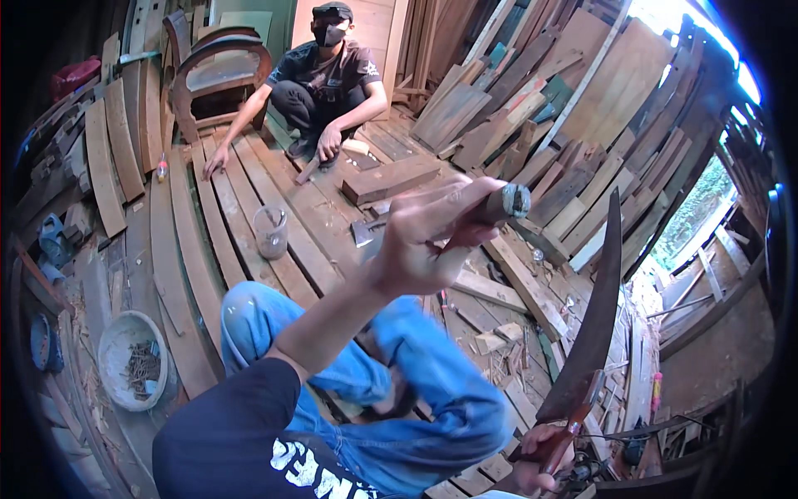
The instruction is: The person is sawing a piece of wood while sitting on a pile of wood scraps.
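My left hand (426,241) is raised and blurred, shut on the wooden handle of a hatchet (499,205); its metal head (364,232) points left over the plank floor. At the lower right, my right hand (536,461) grips the reddish lower end of a long, curved dark wooden piece (592,324) that stands upright. My knees in blue jeans (416,366) lie between the two hands.
Another person (328,79) crouches at the back, one hand flat on the planks. A clear plastic cup (271,231), a thick wood block (391,179) and a white bowl of nails (133,362) sit on the floor. Stacked boards (540,108) lean at the right, and a chair frame (216,71) stands behind.
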A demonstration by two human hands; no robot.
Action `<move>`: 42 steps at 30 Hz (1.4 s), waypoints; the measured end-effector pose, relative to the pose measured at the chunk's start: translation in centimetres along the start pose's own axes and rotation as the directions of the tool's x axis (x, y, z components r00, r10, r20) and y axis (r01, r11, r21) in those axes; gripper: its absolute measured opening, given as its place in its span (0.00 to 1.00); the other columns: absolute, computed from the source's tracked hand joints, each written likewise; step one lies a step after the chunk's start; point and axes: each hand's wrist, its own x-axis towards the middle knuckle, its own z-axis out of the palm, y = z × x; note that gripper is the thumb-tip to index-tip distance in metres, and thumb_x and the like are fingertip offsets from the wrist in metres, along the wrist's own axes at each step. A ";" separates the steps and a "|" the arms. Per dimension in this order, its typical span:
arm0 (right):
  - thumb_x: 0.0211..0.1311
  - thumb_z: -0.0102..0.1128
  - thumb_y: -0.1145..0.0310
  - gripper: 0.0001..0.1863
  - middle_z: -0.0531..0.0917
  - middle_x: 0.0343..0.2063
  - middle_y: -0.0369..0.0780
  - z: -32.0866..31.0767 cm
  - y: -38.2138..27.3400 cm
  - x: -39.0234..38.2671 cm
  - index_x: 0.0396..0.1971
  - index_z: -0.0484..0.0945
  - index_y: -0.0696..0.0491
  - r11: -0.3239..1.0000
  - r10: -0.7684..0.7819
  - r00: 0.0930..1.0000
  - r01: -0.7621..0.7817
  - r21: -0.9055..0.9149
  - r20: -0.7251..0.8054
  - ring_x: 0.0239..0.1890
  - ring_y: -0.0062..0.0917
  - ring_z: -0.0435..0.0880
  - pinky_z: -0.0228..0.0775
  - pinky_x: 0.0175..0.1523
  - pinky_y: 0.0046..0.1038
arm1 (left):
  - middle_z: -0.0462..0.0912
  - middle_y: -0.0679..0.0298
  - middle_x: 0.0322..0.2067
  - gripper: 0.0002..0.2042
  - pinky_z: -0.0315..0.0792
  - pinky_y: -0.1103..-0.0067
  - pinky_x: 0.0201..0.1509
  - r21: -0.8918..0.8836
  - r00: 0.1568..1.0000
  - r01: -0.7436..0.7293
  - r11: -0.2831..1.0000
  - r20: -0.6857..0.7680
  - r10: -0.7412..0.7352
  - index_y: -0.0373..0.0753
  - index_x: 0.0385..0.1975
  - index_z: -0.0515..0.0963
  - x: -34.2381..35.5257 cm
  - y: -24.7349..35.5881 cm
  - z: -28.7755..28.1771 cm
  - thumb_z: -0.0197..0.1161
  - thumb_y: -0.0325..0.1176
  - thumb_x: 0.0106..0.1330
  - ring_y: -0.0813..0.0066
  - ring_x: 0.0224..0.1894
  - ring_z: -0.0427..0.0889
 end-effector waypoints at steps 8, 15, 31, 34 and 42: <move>0.48 0.65 0.57 0.27 0.76 0.27 0.39 10.6 3.0 12.6 0.42 0.72 0.63 0.988 -0.052 0.957 0.091 0.125 -0.286 0.24 0.18 0.74 0.65 0.25 0.18 | 0.82 0.54 0.35 0.18 0.74 0.81 0.38 0.053 0.981 0.178 0.983 0.066 -0.181 0.27 0.50 0.73 -2.2 -4.3 0.0 0.63 0.23 0.60 0.73 0.34 0.81; 0.51 0.56 0.62 0.15 0.69 0.13 0.34 14.2 14.3 20.1 0.27 0.70 0.61 0.938 0.336 0.891 -0.289 0.191 -0.305 0.11 0.15 0.67 0.58 0.17 0.18 | 0.83 0.61 0.33 0.13 0.73 0.83 0.35 0.077 0.738 0.661 0.747 0.112 -0.665 0.29 0.43 0.78 -13.7 -12.0 -2.1 0.65 0.31 0.62 0.80 0.30 0.79; 0.46 0.59 0.57 0.20 0.71 0.13 0.34 16.9 28.1 14.2 0.24 0.73 0.62 0.745 0.658 0.749 -0.663 -0.071 -0.077 0.12 0.15 0.68 0.59 0.19 0.19 | 0.70 0.69 0.24 0.20 0.62 0.89 0.25 -0.288 0.333 0.911 0.296 0.089 -0.939 0.35 0.59 0.67 -19.4 -16.3 -9.5 0.46 0.42 0.74 0.86 0.19 0.64; 0.45 0.60 0.56 0.20 0.72 0.14 0.35 16.8 28.0 13.8 0.25 0.74 0.62 0.725 0.683 0.728 -0.686 -0.065 -0.068 0.15 0.15 0.70 0.60 0.21 0.19 | 0.71 0.69 0.25 0.20 0.61 0.89 0.25 -0.275 0.286 0.929 0.246 0.114 -0.951 0.35 0.60 0.66 -20.3 -16.5 -9.4 0.48 0.39 0.73 0.87 0.20 0.64; 0.43 0.60 0.61 0.22 0.73 0.19 0.36 16.8 27.5 14.0 0.33 0.72 0.63 0.663 0.744 0.668 -0.739 0.120 -0.006 0.19 0.17 0.69 0.61 0.25 0.19 | 0.73 0.71 0.25 0.18 0.62 0.89 0.25 -0.117 0.236 0.968 0.220 0.149 -0.960 0.33 0.55 0.71 -21.1 -15.5 -8.2 0.58 0.33 0.68 0.90 0.21 0.67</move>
